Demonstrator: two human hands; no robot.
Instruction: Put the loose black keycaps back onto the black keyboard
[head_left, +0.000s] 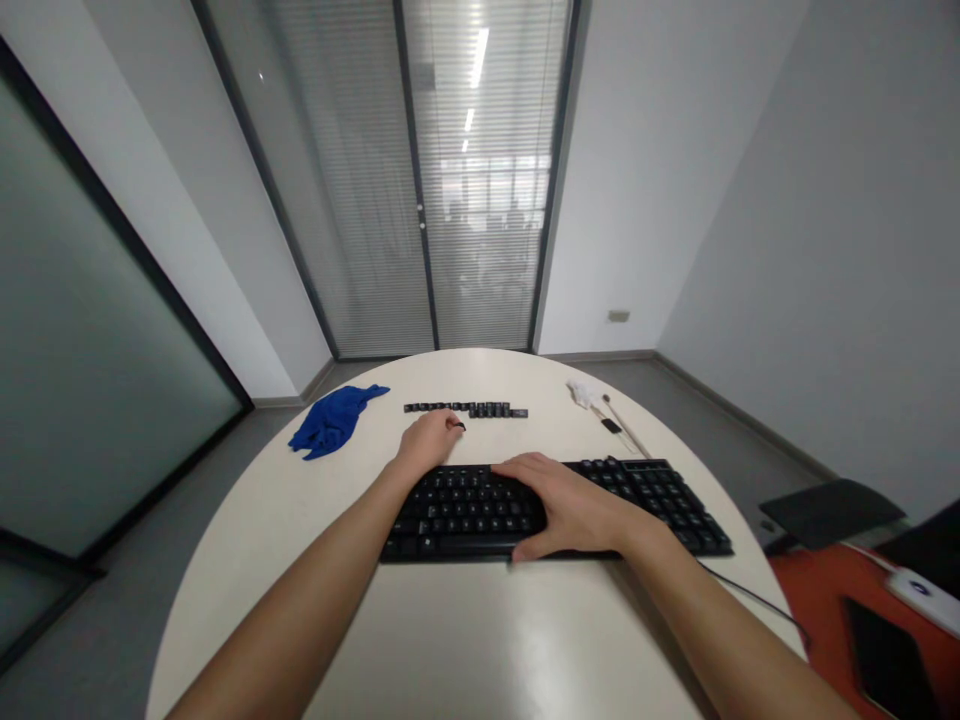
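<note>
A black keyboard (pixel 465 515) lies across the table in front of me. My right hand (pixel 559 503) spans its middle, fingers over the back edge and thumb at the front edge, gripping it. Just beyond the keyboard's back edge, my left hand (pixel 431 440) is closed with the fingertips pinching a small black keycap (pixel 461 427). Past that hand, several loose black keycaps (pixel 491 410) are lined up in rows on the tabletop. Part of the keyboard is hidden beneath my right hand.
A crumpled blue cloth (pixel 334 420) lies on the round white table (pixel 420 640) at the left. At the right are a thin stick-like tool (pixel 626 428), a small black piece (pixel 611 426) and a whitish bundle (pixel 583 394). The keyboard's cable (pixel 750 595) runs off the right edge near a red chair (pixel 810 600).
</note>
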